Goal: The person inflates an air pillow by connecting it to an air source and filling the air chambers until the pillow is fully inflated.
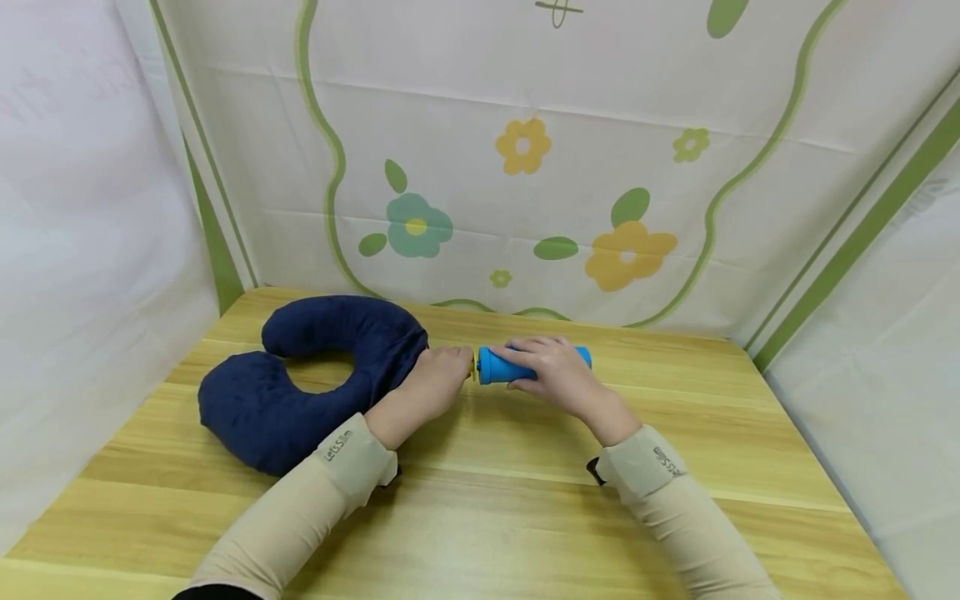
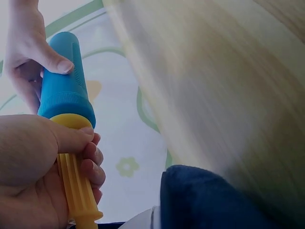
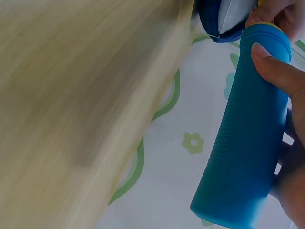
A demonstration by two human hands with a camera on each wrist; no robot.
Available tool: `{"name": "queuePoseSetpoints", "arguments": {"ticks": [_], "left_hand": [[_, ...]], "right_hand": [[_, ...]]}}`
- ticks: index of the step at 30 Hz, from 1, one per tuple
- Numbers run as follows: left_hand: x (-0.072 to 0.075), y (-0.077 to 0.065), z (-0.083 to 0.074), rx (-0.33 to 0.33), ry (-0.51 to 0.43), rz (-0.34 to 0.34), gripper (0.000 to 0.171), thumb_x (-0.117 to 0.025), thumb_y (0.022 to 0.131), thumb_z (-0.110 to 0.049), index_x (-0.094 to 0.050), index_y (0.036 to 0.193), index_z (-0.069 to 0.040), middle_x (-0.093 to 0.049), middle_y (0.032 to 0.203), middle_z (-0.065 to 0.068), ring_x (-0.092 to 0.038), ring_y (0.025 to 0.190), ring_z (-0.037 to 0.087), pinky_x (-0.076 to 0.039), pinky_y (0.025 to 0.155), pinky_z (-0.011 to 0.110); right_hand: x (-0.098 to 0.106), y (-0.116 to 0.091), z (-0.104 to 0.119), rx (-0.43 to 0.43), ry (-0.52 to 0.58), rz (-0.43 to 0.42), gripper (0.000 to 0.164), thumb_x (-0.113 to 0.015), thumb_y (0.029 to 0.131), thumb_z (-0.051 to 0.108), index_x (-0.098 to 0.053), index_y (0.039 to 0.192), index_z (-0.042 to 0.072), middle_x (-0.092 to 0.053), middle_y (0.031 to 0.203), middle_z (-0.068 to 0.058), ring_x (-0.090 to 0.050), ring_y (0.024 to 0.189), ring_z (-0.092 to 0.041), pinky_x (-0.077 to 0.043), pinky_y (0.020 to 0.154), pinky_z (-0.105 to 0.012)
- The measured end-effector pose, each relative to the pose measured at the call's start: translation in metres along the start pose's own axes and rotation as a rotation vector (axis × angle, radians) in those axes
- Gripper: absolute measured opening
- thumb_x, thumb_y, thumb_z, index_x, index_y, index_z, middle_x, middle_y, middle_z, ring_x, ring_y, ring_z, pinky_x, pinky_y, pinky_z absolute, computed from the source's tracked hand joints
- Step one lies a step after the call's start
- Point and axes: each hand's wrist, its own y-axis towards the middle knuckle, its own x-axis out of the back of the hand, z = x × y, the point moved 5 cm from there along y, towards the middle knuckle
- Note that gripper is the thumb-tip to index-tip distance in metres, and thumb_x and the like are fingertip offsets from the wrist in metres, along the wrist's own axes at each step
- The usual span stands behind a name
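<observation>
A hand pump has a blue barrel (image 3: 248,119) and a ribbed yellow shaft (image 2: 76,183). My right hand (image 1: 558,373) grips the barrel, its thumb lying along the side. Round the yellow shaft curl the fingers of my left hand (image 1: 433,379), its thumb close to the barrel's end. The pump lies sideways between the hands, above the table. Just left of my left hand is a navy, U-shaped neck pillow (image 1: 281,421), its right end partly behind that hand. The shaft's narrow far end points toward the pillow and is partly cut off in the left wrist view.
Both hands are over the back half of a wood-grain table (image 1: 495,533). A white cloth backdrop (image 1: 465,133) with printed flowers rises behind its back edge, and white cloth also hangs at the left and right sides.
</observation>
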Motion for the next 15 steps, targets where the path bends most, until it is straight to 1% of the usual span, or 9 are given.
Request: {"name": "queuePoseSetpoints", "arguments": {"ticks": [3,8,11,15], "left_hand": [[0.000,0.000,-0.001,-0.013,-0.005,-0.014,0.007,-0.066,0.099,-0.002,-0.063,0.106,-0.002,-0.067,0.093,0.011,-0.067,0.081,0.027,-0.054,0.072,0.040],[0.000,-0.001,0.001,-0.019,-0.002,-0.034,0.007,-0.068,0.099,-0.003,-0.062,0.102,-0.004,-0.067,0.091,0.008,-0.066,0.079,0.025,-0.053,0.069,0.038],[0.002,-0.002,0.002,-0.018,-0.001,-0.034,0.006,-0.068,0.099,-0.004,-0.061,0.100,-0.006,-0.065,0.089,0.007,-0.064,0.077,0.024,-0.051,0.068,0.037],[0.004,-0.004,0.003,-0.024,-0.006,-0.030,0.006,-0.066,0.100,-0.004,-0.061,0.099,-0.004,-0.064,0.087,0.008,-0.065,0.077,0.024,-0.052,0.069,0.039]], "right_hand": [[0.002,-0.003,-0.004,-0.013,0.015,0.009,0.062,-0.088,0.082,0.021,-0.066,0.139,0.015,-0.069,0.129,-0.011,-0.064,0.119,-0.035,-0.047,0.098,-0.057],[0.006,-0.014,-0.015,-0.044,0.027,0.016,0.064,-0.089,0.081,0.021,-0.065,0.141,0.016,-0.068,0.131,-0.013,-0.063,0.120,-0.036,-0.046,0.099,-0.059],[0.010,-0.021,-0.023,-0.061,0.030,0.019,0.065,-0.089,0.081,0.021,-0.065,0.140,0.015,-0.068,0.132,-0.014,-0.063,0.120,-0.038,-0.045,0.099,-0.060],[0.016,-0.031,-0.033,-0.081,0.027,0.020,0.064,-0.090,0.080,0.018,-0.066,0.139,0.013,-0.067,0.132,-0.014,-0.063,0.120,-0.039,-0.045,0.099,-0.061]]}}
